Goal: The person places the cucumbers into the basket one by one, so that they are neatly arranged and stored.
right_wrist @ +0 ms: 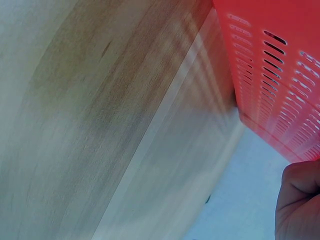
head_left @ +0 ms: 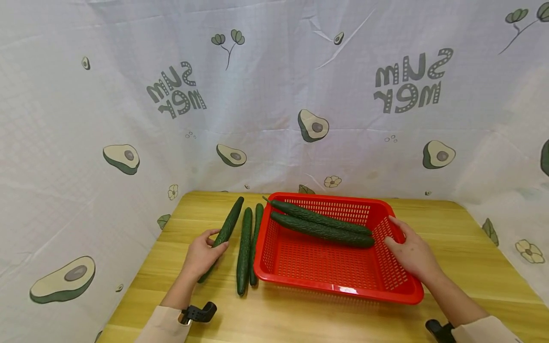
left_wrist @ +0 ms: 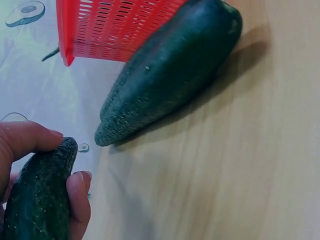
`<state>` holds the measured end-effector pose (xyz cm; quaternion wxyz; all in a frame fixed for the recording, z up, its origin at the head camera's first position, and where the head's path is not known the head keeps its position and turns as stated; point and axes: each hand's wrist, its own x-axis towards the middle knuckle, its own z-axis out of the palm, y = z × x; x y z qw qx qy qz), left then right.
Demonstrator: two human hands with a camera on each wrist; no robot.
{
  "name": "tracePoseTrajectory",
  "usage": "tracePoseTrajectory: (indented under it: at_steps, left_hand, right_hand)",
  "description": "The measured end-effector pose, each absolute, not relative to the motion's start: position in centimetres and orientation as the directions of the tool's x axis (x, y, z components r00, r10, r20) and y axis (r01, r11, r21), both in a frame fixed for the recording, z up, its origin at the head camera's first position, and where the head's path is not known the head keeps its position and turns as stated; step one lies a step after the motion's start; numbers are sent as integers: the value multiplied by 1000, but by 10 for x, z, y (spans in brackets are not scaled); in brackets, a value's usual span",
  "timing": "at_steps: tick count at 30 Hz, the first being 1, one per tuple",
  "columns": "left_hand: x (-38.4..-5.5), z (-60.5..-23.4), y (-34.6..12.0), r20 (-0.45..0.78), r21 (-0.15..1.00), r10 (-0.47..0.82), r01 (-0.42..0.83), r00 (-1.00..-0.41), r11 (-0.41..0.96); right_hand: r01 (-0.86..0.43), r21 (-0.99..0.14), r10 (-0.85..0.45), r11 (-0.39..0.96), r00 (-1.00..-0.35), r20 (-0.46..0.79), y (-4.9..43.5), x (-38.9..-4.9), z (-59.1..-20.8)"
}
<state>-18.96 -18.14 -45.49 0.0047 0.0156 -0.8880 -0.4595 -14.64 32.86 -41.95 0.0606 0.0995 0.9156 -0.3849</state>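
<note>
My left hand (head_left: 203, 255) grips a dark green cucumber (head_left: 231, 221) between thumb and fingers, at the left of the table. Up close in the left wrist view, the thumb and a fingertip lie on either side of this cucumber (left_wrist: 40, 195). Two more cucumbers lie side by side between that hand and the red basket, a nearer one (head_left: 244, 252) and one (head_left: 257, 238) against the basket's left side. On the right, my right hand (head_left: 413, 250) holds the rim of the red plastic basket (head_left: 334, 287), thumb inside the wall. Two long cucumbers (head_left: 321, 231) rest in the basket's back part.
The wooden table (head_left: 454, 238) carries everything. Behind it and at both sides hangs a white cloth (head_left: 266, 95) printed with avocados and lettering. Each wrist wears a black device (head_left: 199, 313). A thin cucumber stem (head_left: 266, 198) sticks out over the basket's back left corner.
</note>
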Motion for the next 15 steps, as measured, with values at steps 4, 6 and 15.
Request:
tracePoseTrajectory:
  at_steps: [4,6,15]
  left_hand:
    - [-191,-448,-181,11,841,-20,-1,-1000,542]
    - [-191,-444,-181,23,849,-15,11,-1000,528]
    - [-190,-423,-180,86,851,9,78,-996,519]
  right_hand:
    - [232,-692,139,684,-972,-189,328,-147,-419]
    - [233,-690,141,686,-972,-188,328,-146,-419]
    - [233,-688,141,687,-972,-188,328,-145,-420]
